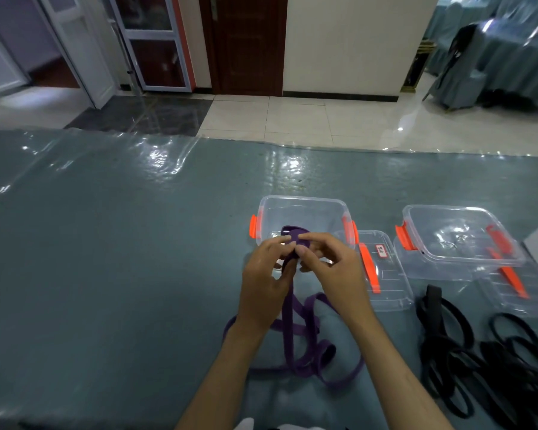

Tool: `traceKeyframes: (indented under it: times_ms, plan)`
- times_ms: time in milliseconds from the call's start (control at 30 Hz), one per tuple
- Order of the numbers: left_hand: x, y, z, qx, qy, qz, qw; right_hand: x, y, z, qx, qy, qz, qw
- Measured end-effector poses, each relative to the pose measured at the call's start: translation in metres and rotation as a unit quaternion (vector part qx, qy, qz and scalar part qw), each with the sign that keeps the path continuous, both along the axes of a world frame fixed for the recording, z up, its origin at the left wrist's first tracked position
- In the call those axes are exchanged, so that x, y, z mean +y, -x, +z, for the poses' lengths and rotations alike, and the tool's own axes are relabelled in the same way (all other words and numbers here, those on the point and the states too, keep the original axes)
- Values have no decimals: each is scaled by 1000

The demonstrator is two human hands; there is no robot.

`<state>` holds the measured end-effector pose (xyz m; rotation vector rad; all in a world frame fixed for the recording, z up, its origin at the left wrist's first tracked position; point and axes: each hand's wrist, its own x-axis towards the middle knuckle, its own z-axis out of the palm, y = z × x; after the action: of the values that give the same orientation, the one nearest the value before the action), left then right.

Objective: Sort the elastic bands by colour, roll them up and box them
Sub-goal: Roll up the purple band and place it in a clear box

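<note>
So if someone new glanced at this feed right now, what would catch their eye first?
Probably the two hands at centre, left hand and right hand, pinching the purple elastic band just in front of the open clear box with orange latches; the band's loose end trails towards the person. Next, the tangle of black elastic bands at lower right, below a second clear box.

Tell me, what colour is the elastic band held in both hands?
Purple. The elastic band shows best in the head view.
</note>
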<state>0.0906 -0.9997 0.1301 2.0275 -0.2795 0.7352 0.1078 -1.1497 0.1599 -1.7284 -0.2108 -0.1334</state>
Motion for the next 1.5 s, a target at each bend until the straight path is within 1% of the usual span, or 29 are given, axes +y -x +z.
traceKeyframes:
  times_ms: [67,167,233,333,400,467,567,633,700,800,933,1033,1133,1200,1300,1400,1500]
  plan:
    - [3,0,-2,45,21,-23,998,-2,-2,-3,6,-3,5,1000]
    - [15,-2,-1,129,105,-113,980,-6,-2,-5,36,-53,12,998]
    - [22,-3,2,139,157,-145,967,-8,0,-6,54,-88,14,995]
    - [25,-2,5,122,196,-139,963,-9,2,-11,61,-102,16,993]
    - [22,0,4,116,214,-127,962,-9,3,-12,73,-127,23,989]
    - [17,3,2,118,252,-119,953,-9,5,-10,87,-152,35,984]
    - [9,7,4,123,315,-105,935,-11,9,-10,80,-147,51,985]
    - [6,8,5,128,338,-85,928,-12,11,-12,80,-141,63,985]
    - [5,9,4,127,350,-83,925,-12,13,-14,85,-130,68,986]
    - [1,11,1,125,357,-91,921,-12,14,-15,76,-86,62,991]
    - [-7,13,-1,133,365,-91,917,-13,16,-16,76,-86,51,992]
    - [-11,12,-3,125,338,-63,931,-12,17,-18,49,-61,40,996]
    - [-12,13,-4,110,292,-59,948,-12,18,-20,41,-49,27,998]
    - [-9,13,-6,120,281,-63,950,-12,19,-21,41,-58,13,997]
    - [-7,17,-10,152,292,-93,939,-13,18,-23,37,-75,-5,996]
    - [-9,20,-10,179,296,-139,928,-13,17,-24,51,-125,-19,991]
    - [-8,19,-7,187,298,-144,925,-15,18,-24,57,-159,-9,986]
